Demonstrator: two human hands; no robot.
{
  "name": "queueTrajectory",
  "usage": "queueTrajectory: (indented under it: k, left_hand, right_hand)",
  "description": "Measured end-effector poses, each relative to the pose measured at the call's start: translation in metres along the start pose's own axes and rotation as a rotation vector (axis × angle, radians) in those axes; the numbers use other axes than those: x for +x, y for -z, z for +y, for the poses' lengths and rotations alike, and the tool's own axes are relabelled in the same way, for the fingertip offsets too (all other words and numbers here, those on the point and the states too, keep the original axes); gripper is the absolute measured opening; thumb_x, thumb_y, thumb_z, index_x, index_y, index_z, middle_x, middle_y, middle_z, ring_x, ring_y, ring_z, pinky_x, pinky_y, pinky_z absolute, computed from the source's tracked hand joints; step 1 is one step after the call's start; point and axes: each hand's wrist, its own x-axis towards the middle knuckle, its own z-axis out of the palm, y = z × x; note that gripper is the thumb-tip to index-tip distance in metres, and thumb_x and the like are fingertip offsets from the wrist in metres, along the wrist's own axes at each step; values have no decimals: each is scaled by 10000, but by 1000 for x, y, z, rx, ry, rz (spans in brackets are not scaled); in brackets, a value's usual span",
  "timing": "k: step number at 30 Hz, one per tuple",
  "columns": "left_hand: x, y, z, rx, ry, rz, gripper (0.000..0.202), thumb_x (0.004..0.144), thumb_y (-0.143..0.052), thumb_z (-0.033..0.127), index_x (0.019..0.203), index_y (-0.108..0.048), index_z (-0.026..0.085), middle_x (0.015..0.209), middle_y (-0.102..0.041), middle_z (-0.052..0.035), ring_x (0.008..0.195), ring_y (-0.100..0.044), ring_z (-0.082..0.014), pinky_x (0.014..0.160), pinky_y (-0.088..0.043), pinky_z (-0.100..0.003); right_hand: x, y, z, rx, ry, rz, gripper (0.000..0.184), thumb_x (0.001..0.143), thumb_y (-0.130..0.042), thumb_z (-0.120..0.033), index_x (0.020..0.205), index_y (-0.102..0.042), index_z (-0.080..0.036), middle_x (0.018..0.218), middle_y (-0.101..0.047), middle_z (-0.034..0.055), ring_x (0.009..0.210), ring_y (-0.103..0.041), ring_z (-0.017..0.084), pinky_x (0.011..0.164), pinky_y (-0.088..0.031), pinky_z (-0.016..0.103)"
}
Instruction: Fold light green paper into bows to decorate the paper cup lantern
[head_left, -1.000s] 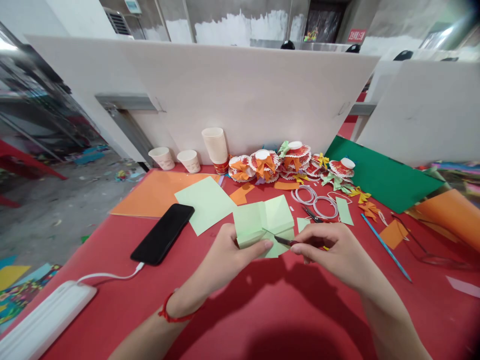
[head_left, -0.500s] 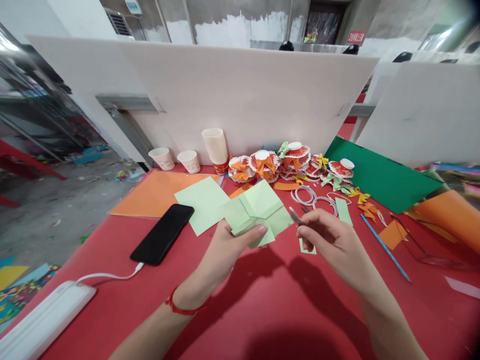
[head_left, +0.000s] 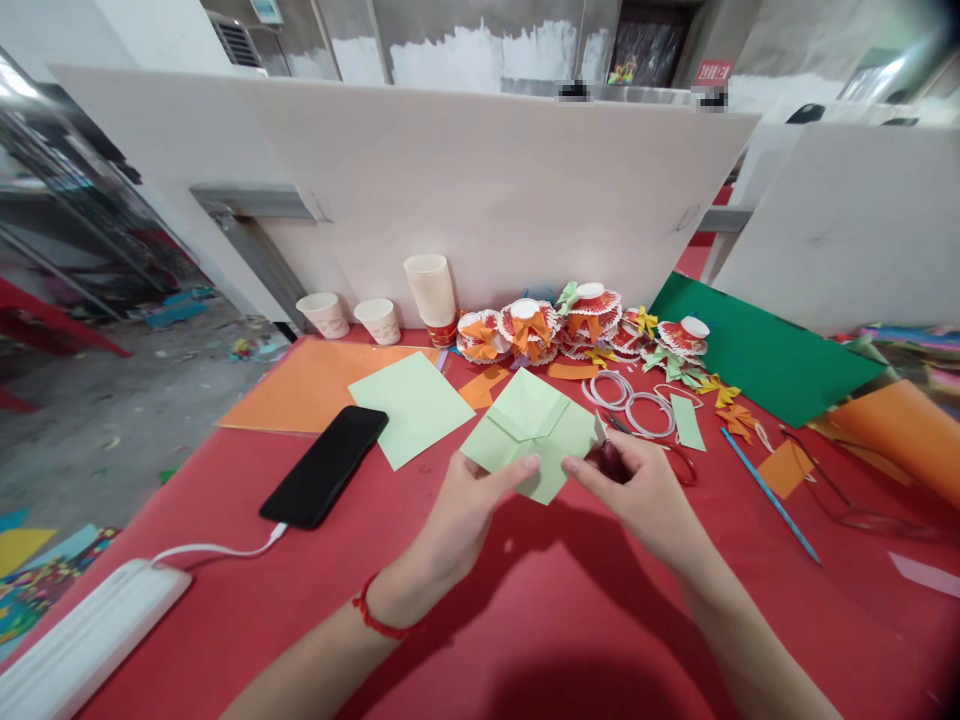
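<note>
A light green folded paper (head_left: 536, 425) with creases and raised flaps is held up over the red table. My left hand (head_left: 469, 510) is closed on its lower left side, thumb on top. At its lower right edge, the thumb of my right hand (head_left: 637, 490) presses on the paper. That same hand also grips a small knife (head_left: 613, 462) with a dark red handle, its blade pointing up beside the paper's right corner. Behind the right hand lie red-handled scissors (head_left: 681, 465), partly hidden. Another light green square sheet (head_left: 412, 410) lies flat to the left.
A black phone (head_left: 326, 465) is cabled to a white power bank (head_left: 97, 640) at left. Paper cups (head_left: 431, 290) and red-white paper ornaments (head_left: 529, 330) line the white partition (head_left: 480, 190). White cord coils (head_left: 649, 412), a blue pencil (head_left: 772, 497) and green card (head_left: 772, 350) are at right.
My right hand has moved left and taken hold of the folded paper's edge, knife still in it. The paper has turned and now lies flatter between both hands.
</note>
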Motion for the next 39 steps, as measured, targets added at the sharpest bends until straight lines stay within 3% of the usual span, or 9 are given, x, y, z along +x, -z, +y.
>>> queueTrajectory:
  k: [4, 7, 11, 14, 17, 23, 27, 34, 39]
  left_hand:
    - [6, 15, 20, 26, -61, 39, 223, 634, -747, 203, 854, -723, 175, 773, -711, -11, 629, -630, -108, 573, -494, -179]
    - [9, 23, 28, 326, -38, -63, 300, 599, -779, 212, 893, -726, 179, 746, -715, -31, 597, -623, -133, 535, -488, -200]
    - [7, 24, 28, 688, -86, -167, 78, 616, -766, 220, 688, -752, 195, 701, -737, -37, 574, -631, -161, 508, -481, -214]
    - [4, 23, 28, 760, -40, -269, 44, 663, -735, 227, 663, -773, 203, 671, -755, -47, 571, -652, -178, 533, -494, -233]
    - [3, 24, 29, 736, 3, -285, 63, 681, -724, 218, 659, -783, 218, 672, -763, -48, 556, -658, -175, 534, -498, -237]
    - [5, 22, 27, 564, -123, -35, 70, 654, -753, 260, 628, -774, 200, 614, -744, -39, 521, -636, -169, 501, -500, -249]
    - [6, 22, 23, 463, -143, 76, 81, 639, -767, 266, 616, -766, 188, 608, -738, -25, 519, -624, -146, 524, -498, -234]
    - [9, 31, 28, 683, -57, -175, 129, 680, -739, 289, 729, -786, 178, 745, -772, -42, 642, -662, -172, 616, -509, -245]
    - [8, 32, 37, 723, -108, -183, 131, 668, -729, 271, 713, -765, 153, 707, -752, -43, 625, -642, -161, 587, -496, -231]
  right_hand:
    - [0, 16, 1, -139, 50, -267, 231, 794, -559, -289, 606, -476, -185, 542, -350, -60, 506, -295, 89, 458, -249, 225]
    - [0, 19, 1, -185, 75, -332, 221, 813, -552, -281, 627, -487, -182, 549, -373, -54, 510, -312, 88, 463, -256, 221]
    - [-2, 16, 0, -192, 99, -324, 244, 799, -569, -255, 601, -443, -188, 537, -382, -59, 498, -317, 81, 457, -259, 216]
    - [-4, 13, -2, -147, 106, -266, 226, 794, -576, -257, 609, -466, -187, 543, -390, -57, 500, -327, 81, 454, -271, 214]
    - [-5, 13, -4, -97, 110, -191, 199, 794, -587, -281, 636, -521, -181, 542, -403, -54, 497, -338, 84, 454, -283, 218]
    - [-1, 13, -5, -122, 124, -61, 166, 772, -620, -319, 692, -595, -177, 548, -446, -45, 497, -339, 96, 462, -280, 239]
    - [0, 11, -4, -143, 131, -50, 244, 793, -594, -297, 605, -483, -187, 555, -365, -52, 519, -304, 95, 476, -268, 240]
    - [-1, 14, 0, -100, 113, -11, 241, 790, -553, -311, 603, -461, -190, 542, -317, -60, 500, -269, 89, 451, -229, 237]
    - [0, 15, 1, -95, 86, 34, 288, 792, -555, -356, 592, -420, -199, 548, -290, -62, 499, -251, 88, 449, -220, 237]
